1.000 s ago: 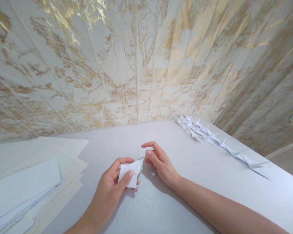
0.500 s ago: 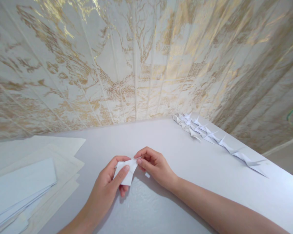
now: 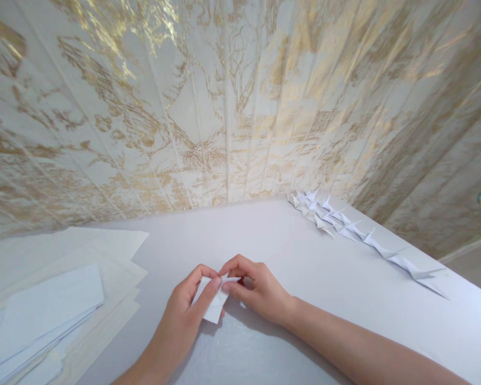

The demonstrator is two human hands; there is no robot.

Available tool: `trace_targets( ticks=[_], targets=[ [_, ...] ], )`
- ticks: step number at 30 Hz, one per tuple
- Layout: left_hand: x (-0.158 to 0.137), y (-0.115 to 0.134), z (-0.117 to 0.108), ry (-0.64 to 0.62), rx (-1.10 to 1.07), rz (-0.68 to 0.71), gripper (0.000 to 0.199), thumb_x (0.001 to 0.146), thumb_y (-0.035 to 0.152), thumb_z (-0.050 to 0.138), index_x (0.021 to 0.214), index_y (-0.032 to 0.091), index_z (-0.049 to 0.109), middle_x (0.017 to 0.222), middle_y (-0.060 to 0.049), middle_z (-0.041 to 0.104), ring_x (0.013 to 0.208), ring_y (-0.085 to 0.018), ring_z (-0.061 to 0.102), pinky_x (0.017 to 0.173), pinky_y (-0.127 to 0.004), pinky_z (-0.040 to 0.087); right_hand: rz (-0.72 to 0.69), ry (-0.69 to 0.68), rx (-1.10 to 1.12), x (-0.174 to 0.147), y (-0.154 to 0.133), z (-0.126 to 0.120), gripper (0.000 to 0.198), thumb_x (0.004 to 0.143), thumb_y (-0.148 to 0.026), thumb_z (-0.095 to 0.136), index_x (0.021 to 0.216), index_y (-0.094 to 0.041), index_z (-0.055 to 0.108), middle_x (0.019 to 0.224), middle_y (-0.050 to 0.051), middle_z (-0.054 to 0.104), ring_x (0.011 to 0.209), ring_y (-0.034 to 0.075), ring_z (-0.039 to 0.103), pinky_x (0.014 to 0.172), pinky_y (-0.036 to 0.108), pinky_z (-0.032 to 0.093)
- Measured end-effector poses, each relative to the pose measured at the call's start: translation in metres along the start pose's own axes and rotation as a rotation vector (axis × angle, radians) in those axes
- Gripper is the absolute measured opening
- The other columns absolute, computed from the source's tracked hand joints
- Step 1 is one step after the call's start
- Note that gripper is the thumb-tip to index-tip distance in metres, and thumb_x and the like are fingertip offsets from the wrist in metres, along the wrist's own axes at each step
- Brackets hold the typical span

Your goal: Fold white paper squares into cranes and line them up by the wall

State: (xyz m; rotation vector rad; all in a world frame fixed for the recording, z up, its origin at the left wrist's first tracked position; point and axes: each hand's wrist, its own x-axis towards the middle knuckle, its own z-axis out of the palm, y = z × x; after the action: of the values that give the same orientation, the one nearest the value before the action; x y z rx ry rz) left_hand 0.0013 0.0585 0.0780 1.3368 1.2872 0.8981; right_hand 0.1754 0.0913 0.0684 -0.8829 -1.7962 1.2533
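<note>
A small piece of folded white paper (image 3: 215,309) is held up between my two hands, over the white table. My left hand (image 3: 190,302) is closed on its left side, thumb on top and fingers behind. My right hand (image 3: 258,286) pinches the paper's upper right part between thumb and index finger. A narrow pointed flap sticks out to the right near the right thumb. The paper's back side is hidden by the fingers.
Several folded white paper cranes (image 3: 369,239) stand in rows along the table's right edge. White paper sheets (image 3: 52,305) lie on larger cream sheets (image 3: 124,243) at the left. A wall with gold-patterned covering (image 3: 208,133) rises behind the white table (image 3: 208,230).
My left thumb has slid up to the paper's top edge, close to my right fingertips. The pointed flap now shows more clearly. The whole view has shifted slightly.
</note>
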Motion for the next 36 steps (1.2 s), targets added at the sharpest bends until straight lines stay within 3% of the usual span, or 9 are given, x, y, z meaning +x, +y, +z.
trace_targets(
  ticks=[7,11,14,17,22,24,27,31,36],
  targets=[
    [0.000,-0.003,0.002,0.018,-0.013,0.031,0.033,0.090,0.056,0.050,0.093,0.023,0.052,0.057,0.006,0.063,0.051,-0.012,0.055,0.050,-0.021,0.042,0.094,0.046,0.191,0.003,0.007,0.004,0.022,0.096,-0.037,0.047,0.103,-0.019,0.055,0.051,-0.008,0.050,0.043,0.008,0.042,0.046,0.019,0.033],
    [0.003,-0.001,-0.008,0.228,0.153,0.063,0.033,0.087,0.056,0.051,0.098,0.025,0.052,0.054,0.009,0.054,0.048,-0.014,0.051,0.046,-0.022,0.038,0.136,0.198,0.185,0.011,0.010,-0.008,0.024,0.093,-0.041,0.049,0.098,-0.018,0.055,0.041,-0.012,0.040,0.037,0.008,0.027,0.040,0.019,0.022],
    [0.008,0.002,-0.022,0.400,0.521,0.302,0.022,0.085,0.036,0.056,0.104,0.026,0.054,0.070,0.004,0.061,0.065,-0.019,0.059,0.066,-0.031,0.046,0.074,0.291,0.121,0.012,0.009,-0.013,0.022,0.094,-0.038,0.047,0.099,-0.018,0.055,0.047,-0.010,0.043,0.042,0.008,0.033,0.045,0.020,0.027],
    [0.010,0.002,-0.027,0.257,0.933,0.518,0.029,0.075,0.008,0.049,0.097,0.024,0.060,0.073,0.001,0.058,0.073,-0.023,0.057,0.072,-0.035,0.043,-0.016,0.155,0.009,0.007,0.006,-0.009,0.017,0.095,-0.029,0.045,0.104,-0.019,0.054,0.057,-0.007,0.049,0.052,0.009,0.043,0.054,0.021,0.034],
    [0.004,-0.004,-0.012,-0.002,1.067,0.463,0.031,0.072,0.000,0.045,0.088,0.022,0.060,0.088,-0.005,0.062,0.088,-0.027,0.057,0.077,-0.042,0.047,-0.077,-0.001,-0.140,0.000,0.004,0.001,0.024,0.091,-0.015,0.045,0.114,-0.020,0.050,0.067,-0.006,0.056,0.060,0.010,0.049,0.059,0.021,0.038],
    [0.002,-0.009,-0.008,-0.015,1.028,0.491,0.033,0.074,0.003,0.047,0.097,0.021,0.060,0.108,-0.009,0.062,0.103,-0.029,0.056,0.088,-0.047,0.047,-0.071,-0.010,-0.140,0.001,0.005,0.001,0.028,0.089,-0.013,0.046,0.115,-0.021,0.049,0.069,-0.006,0.057,0.060,0.010,0.050,0.059,0.021,0.039],
    [0.004,-0.021,-0.007,0.036,0.964,0.559,0.059,0.072,0.001,0.044,0.128,0.019,0.046,0.132,-0.013,0.054,0.124,-0.028,0.050,0.104,-0.049,0.043,-0.094,-0.019,-0.147,0.002,0.006,-0.001,0.031,0.085,-0.010,0.052,0.114,-0.021,0.050,0.075,-0.005,0.059,0.063,0.010,0.051,0.062,0.021,0.042],
    [0.009,-0.035,-0.011,0.114,0.938,0.634,0.079,0.072,-0.004,0.035,0.145,0.020,0.020,0.138,-0.014,0.050,0.128,-0.026,0.050,0.106,-0.050,0.044,-0.157,-0.037,-0.161,0.002,0.004,-0.002,0.028,0.083,-0.014,0.060,0.110,-0.019,0.053,0.084,-0.001,0.060,0.072,0.012,0.054,0.072,0.025,0.045],
    [0.005,-0.032,-0.007,0.112,0.896,0.639,0.078,0.073,-0.004,0.034,0.145,0.022,0.016,0.139,-0.015,0.047,0.130,-0.027,0.049,0.106,-0.051,0.045,-0.183,-0.073,-0.203,0.002,0.001,-0.001,0.016,0.082,-0.012,0.063,0.095,-0.019,0.057,0.094,0.002,0.063,0.084,0.015,0.059,0.079,0.027,0.047]
  ],
)
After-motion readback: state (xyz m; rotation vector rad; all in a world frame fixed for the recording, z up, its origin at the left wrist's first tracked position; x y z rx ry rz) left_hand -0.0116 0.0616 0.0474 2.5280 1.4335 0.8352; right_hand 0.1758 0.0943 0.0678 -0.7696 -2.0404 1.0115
